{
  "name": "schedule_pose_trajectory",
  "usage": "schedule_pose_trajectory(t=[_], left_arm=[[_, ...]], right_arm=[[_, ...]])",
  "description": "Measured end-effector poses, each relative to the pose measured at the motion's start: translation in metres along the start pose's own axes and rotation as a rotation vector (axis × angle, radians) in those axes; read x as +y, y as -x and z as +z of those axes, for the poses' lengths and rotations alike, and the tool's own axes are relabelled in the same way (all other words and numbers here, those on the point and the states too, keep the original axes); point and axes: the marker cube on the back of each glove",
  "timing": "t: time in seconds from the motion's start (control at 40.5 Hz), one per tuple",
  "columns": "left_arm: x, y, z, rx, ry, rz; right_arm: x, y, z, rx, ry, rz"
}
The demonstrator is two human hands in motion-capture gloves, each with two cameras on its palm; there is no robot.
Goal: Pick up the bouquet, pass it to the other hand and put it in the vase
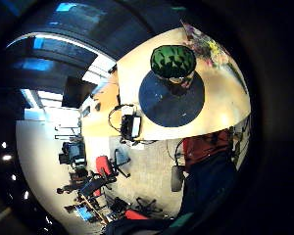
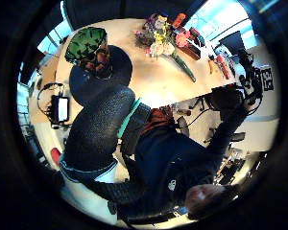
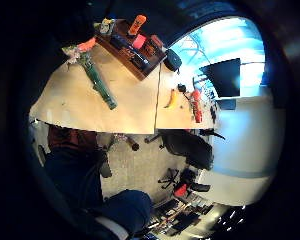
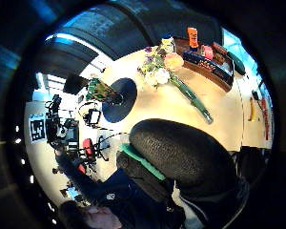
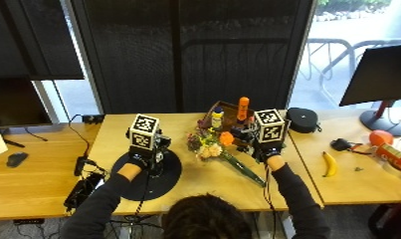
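both hands [image 5: 144, 158] [image 5: 269, 149] raised over surface [image 5: 200, 184], finger state can't tell; bouquet [image 5: 216, 147] lies flat between them, ungrasped; vase [image 2: 89, 48] waits on mat [image 5: 165, 174].

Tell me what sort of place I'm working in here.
Likely an office or lab: wooden desks pushed together, a monitor on its stand, rolling chairs on the floor. The bouquet lies on the middle desk.

A bouquet [image 4: 168, 67] lies on the table [image 4: 219, 114] beside a vase [image 4: 103, 90] on a dark mat [image 4: 121, 106].
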Motion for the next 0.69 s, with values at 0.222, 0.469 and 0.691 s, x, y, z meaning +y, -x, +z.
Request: schedule_pose_trajectory(t=[0.222,0.469,0.691], left_arm=[[0.007,0.008,0.010,0.091,0.010,-0.031],[0.013,0.021,0.022,0.095,-0.005,-0.058],[0.014,0.015,0.023,0.081,-0.011,-0.038]], right_arm=[[0.001,0.005,0.000,0.023,-0.016,-0.005],[-0.009,0.016,0.010,-0.072,-0.012,-0.066],[-0.015,0.012,0.020,-0.086,0.065,-0.005]])
